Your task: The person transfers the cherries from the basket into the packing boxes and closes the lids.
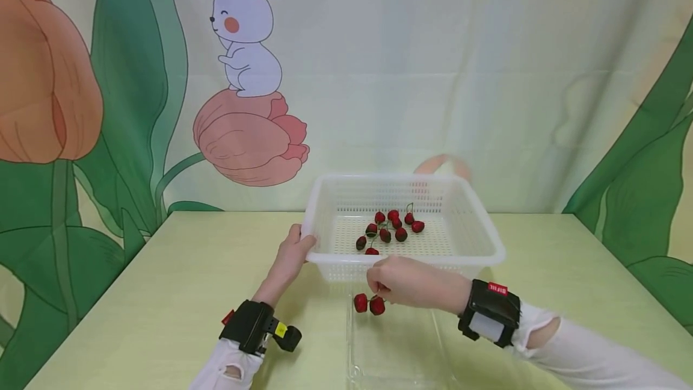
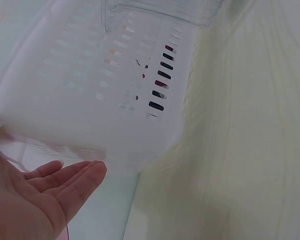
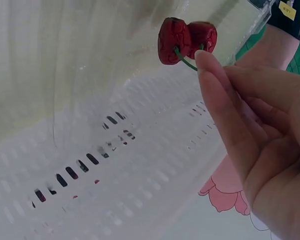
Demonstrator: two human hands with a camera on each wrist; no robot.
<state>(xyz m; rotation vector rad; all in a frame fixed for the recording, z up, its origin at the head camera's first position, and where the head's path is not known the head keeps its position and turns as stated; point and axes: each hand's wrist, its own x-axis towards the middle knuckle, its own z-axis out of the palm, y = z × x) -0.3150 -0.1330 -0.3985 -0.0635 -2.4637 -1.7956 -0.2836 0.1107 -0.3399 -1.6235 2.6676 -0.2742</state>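
Observation:
A white plastic basket (image 1: 403, 260) with slotted walls holds several dark red cherries (image 1: 385, 235) on its floor. My left hand (image 1: 289, 256) grips the basket's left rim, the thumb over the edge and the fingers (image 2: 82, 187) along the outside. In front of the basket, my right hand (image 1: 406, 281) pinches the green stems of two red cherries (image 3: 174, 42), which hang below its fingertips. Beneath these cherries is a clear plastic box (image 1: 400, 354), its walls faint against the table.
A pale yellow-green table (image 1: 162, 306) lies under everything. Behind it hangs a curtain (image 1: 379, 77) printed with a rabbit, tulips and leaves. Each wrist wears a black strapped camera band (image 1: 489, 312).

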